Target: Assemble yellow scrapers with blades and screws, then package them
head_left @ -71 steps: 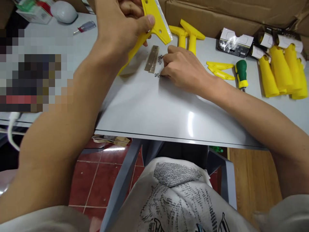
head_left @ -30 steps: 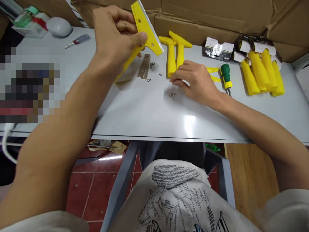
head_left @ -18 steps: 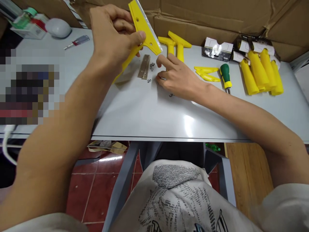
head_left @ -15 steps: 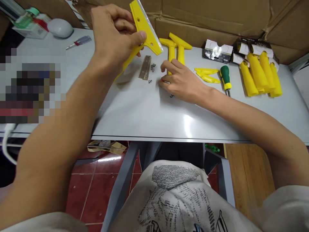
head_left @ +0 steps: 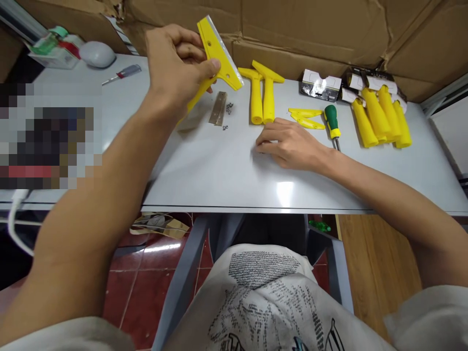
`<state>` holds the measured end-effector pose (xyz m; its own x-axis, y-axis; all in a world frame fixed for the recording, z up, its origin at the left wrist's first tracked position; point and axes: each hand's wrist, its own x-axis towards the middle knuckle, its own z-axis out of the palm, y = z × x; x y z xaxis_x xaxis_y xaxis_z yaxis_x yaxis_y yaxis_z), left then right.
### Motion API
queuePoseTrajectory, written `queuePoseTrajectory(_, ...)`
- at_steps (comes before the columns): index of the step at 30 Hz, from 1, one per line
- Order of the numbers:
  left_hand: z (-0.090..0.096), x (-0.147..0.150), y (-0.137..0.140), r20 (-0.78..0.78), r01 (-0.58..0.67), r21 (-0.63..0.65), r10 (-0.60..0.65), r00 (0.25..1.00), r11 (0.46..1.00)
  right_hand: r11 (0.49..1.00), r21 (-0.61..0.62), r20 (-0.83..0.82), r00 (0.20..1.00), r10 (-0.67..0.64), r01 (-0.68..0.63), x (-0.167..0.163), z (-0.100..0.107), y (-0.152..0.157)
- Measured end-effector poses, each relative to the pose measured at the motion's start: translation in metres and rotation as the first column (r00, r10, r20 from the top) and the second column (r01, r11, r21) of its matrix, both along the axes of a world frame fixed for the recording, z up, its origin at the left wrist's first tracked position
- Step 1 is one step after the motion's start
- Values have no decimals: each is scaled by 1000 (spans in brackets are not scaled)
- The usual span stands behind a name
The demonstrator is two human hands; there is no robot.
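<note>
Where fingertips [head_left: 263, 145] curl, screw unseen.

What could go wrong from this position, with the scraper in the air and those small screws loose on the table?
1. The left hand holds the yellow scraper only at its neck; a loose grip might let it tip.
2. The screws lie loose beside the metal blade; a sweeping right hand could scatter them.
3. The bare blade edge might nick fingers reaching for screws.

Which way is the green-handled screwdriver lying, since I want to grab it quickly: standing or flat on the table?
Flat. The green-handled screwdriver lies on the table, shaft toward the person, beside the right hand.
</note>
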<state>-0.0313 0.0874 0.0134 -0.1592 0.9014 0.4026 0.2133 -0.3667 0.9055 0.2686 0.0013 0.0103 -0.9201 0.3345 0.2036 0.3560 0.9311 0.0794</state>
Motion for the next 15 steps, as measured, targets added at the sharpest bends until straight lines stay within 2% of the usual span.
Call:
queuePoseTrajectory(3, -1, -4, 4, 1, -18, -3, 18, 1000, 1000, 992, -9, -21, 992, -125, 125, -24, 10, 9)
queuePoseTrajectory(9, -4, -13, 11, 2, -74, -20, 74, 997, 997, 988, -42, 85, 985, -148, 152, -90, 18, 39)
queuePoseTrajectory(12, -6, -14, 13, 5, -78, -9, 78, 997, 997, 975, -50, 91, 974, -210, 215, -103, 11, 45)
queuePoseTrajectory(15, -7, -14, 14, 8, -69, 26, 68, 998, 997, 962, -40, 59, 962, -268, 271, -98, 2, 49)
